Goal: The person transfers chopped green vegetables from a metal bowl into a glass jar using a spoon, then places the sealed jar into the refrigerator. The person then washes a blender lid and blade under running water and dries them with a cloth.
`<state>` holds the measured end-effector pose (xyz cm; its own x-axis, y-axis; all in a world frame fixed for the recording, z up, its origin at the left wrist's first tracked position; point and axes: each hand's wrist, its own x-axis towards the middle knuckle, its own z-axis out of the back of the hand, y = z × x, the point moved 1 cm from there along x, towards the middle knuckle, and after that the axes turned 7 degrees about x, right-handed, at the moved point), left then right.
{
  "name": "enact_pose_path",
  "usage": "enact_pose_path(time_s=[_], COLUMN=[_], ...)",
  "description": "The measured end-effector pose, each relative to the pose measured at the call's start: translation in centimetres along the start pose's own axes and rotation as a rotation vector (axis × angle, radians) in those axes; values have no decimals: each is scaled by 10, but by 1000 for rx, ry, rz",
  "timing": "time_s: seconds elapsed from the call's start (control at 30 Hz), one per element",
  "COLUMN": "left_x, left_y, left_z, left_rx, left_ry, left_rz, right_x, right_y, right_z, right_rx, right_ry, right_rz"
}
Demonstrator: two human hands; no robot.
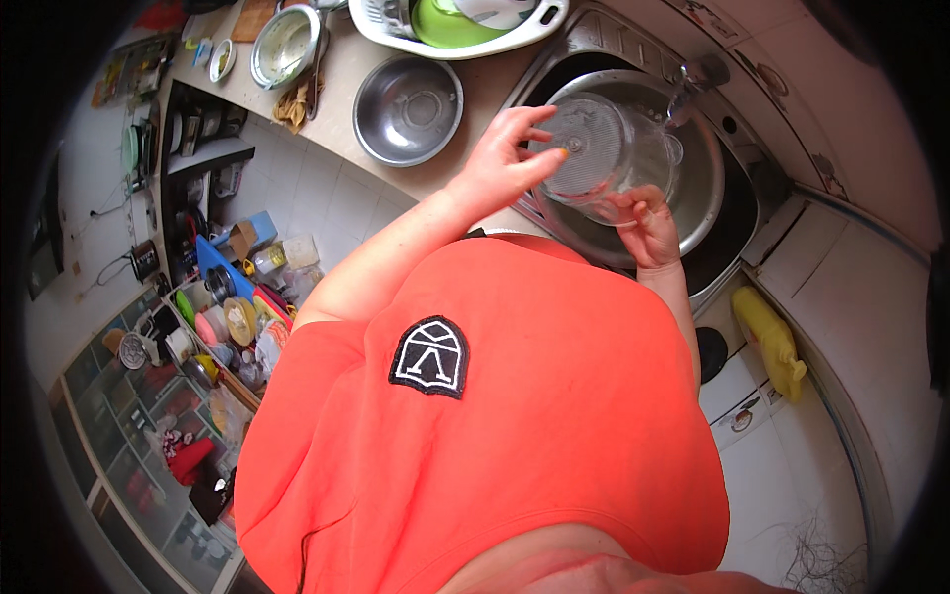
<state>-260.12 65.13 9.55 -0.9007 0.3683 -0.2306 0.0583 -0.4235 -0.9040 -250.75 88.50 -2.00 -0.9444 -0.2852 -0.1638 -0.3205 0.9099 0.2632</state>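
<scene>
A clear plastic round container (586, 141) is tipped on its side over a large metal basin (709, 208) in the sink. Its ribbed base faces my left hand (512, 152), whose thumb and fingers are spread at the base's edge; whether they touch it is hard to tell. On the other side, my right hand (647, 226) grips the container's lower wall between thumb and fingers. Just beyond the container is the faucet (701, 74), with what looks like water below its spout.
Left of the sink, a steel bowl (408, 111) stands on the countertop (341, 89). Behind it is a white dish basket (475, 52) with green dishes. A used bowl (286, 48) stands farther left, a yellow bottle (768, 341) at right. Crowded shelves (211, 152) stand left.
</scene>
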Motion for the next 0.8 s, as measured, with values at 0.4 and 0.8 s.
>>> enact_pose_path(time_s=[0.4,0.8], left_x=[-65,-52], left_y=[179,201], left_z=[147,190], left_rx=[347,-494], left_ry=[-841,-330], left_rz=[589,622], right_x=[13,171], right_y=[-17,-170], right_z=[-85,-181], right_rx=[-398,-2008], right_ry=[-7,642], right_rz=[-97,168])
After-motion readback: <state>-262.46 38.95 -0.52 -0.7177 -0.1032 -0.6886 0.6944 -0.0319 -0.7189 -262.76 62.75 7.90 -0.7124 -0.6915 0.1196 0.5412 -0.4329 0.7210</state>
